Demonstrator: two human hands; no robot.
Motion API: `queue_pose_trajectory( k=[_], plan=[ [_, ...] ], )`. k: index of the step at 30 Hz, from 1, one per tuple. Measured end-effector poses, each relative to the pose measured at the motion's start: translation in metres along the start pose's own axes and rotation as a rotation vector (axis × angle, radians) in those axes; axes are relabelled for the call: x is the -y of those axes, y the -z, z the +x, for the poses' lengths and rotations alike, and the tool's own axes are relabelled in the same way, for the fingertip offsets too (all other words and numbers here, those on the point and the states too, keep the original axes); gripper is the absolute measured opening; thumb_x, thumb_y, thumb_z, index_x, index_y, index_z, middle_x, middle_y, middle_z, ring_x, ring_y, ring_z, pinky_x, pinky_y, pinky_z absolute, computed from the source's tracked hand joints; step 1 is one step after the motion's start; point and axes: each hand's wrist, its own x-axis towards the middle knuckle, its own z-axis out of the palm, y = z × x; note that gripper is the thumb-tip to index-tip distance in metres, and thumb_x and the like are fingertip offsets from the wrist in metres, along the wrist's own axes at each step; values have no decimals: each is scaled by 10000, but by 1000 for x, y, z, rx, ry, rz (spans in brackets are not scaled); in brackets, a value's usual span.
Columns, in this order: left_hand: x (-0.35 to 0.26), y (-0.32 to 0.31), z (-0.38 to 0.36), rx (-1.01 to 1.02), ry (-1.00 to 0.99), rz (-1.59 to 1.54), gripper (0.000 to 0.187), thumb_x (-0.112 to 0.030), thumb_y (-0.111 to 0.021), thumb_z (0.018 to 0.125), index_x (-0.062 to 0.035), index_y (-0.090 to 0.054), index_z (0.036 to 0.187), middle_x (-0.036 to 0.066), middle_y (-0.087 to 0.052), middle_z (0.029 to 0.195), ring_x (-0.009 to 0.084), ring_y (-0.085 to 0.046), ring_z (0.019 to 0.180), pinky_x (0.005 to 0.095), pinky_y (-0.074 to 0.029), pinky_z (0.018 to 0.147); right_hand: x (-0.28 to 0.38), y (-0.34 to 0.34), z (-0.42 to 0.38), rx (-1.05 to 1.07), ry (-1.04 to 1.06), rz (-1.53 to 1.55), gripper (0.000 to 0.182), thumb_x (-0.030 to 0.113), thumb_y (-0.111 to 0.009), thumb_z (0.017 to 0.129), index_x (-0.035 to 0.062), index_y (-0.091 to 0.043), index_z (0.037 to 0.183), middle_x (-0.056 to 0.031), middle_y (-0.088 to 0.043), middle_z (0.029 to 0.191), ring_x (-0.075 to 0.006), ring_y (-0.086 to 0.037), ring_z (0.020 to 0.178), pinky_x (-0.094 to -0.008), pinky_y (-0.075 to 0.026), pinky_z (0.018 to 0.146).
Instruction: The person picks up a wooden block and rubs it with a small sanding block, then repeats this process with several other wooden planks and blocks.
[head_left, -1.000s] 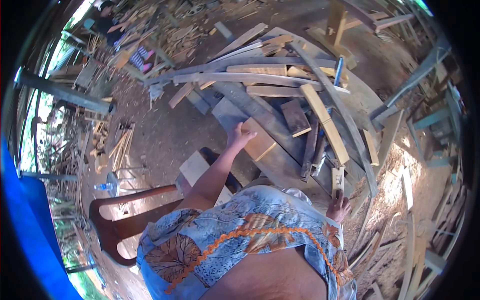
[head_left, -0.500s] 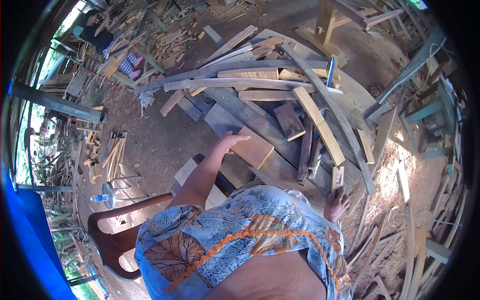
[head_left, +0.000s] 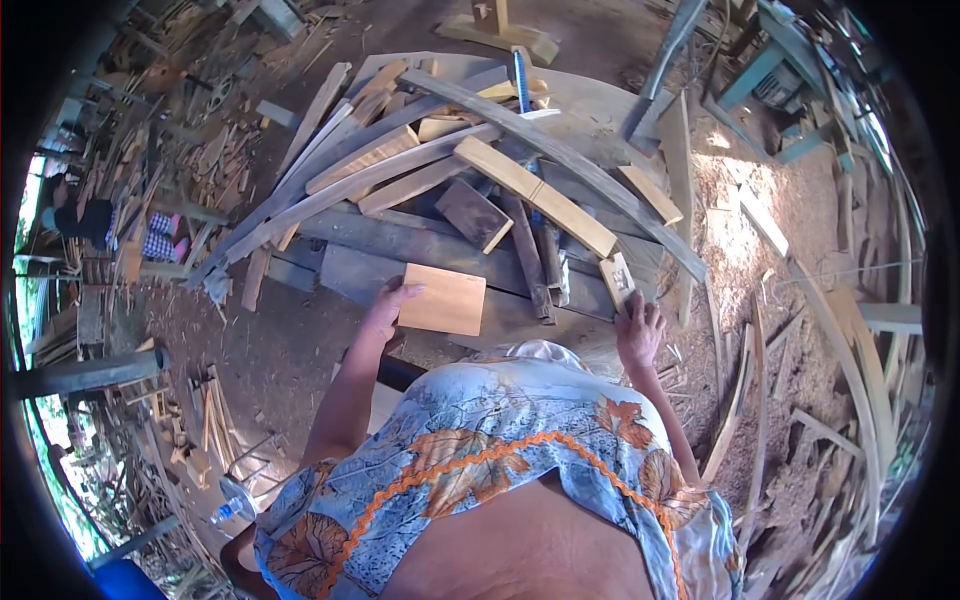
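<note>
My left hand (head_left: 388, 308) grips the left edge of a flat rectangular board (head_left: 443, 300), thumb on its top face; the fingers beneath are hidden. The board lies over the near left part of a low worktable (head_left: 590, 98). At the table's near right edge my right hand (head_left: 641, 332) has its fingers curled at the near end of a small wooden block (head_left: 617, 284) with a pale recess in its top. Between the hands lie a dark block (head_left: 474, 215) and narrow dark wooden strips (head_left: 526, 258). A long pale jointed piece (head_left: 537, 195) reaches almost to the recessed block.
Long curved timbers (head_left: 560, 160) cross the table behind the boards. A blue-handled tool (head_left: 521, 82) stands at the back. Wood shavings (head_left: 735, 240) and offcuts cover the ground at right. Another person (head_left: 85, 222) sits far left; a bottle (head_left: 226, 511) stands at lower left.
The view has swung to the right. My left hand has turned the board so it lies squarer to me, closer to my body. My right hand stays at the recessed block.
</note>
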Motion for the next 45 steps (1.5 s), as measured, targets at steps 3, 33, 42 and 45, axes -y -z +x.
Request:
queue_pose_trajectory(
  k=[3,33,42,45],
  plan=[
    [-8,-2,8,75,-53,18,442,-240,-756,791,-29,-623,1155,92,-670,1087,191,-657,953,349,-518,861,2,3,1,24,-11,28,703,278,-698,821,122,-409,1443,-176,-502,1185,-405,-466,1039,-502,-392,928],
    [-108,-24,134,-247,-542,907,413,-369,-698,842,-37,-693,1087,158,-699,1022,308,-658,986,381,-494,873,-9,-16,3,188,-125,-77,656,322,-602,871,173,-381,1471,-170,-470,1314,-403,-434,1165,-503,-380,996],
    [-137,32,194,-674,-875,1271,680,-300,-683,813,-161,-414,1421,116,-462,1386,337,-396,1325,622,-283,1080,3,-1,9,286,-209,-62,665,355,-572,878,144,-376,1478,-205,-452,1321,-421,-422,1183,-521,-360,1007],
    [-137,35,193,-639,-845,1313,473,-216,-668,813,-178,-543,1268,67,-528,1127,276,-475,1169,646,-280,1027,8,0,11,292,-230,-71,667,349,-576,875,155,-364,1477,-204,-445,1315,-421,-417,1184,-522,-354,1009]
  ],
)
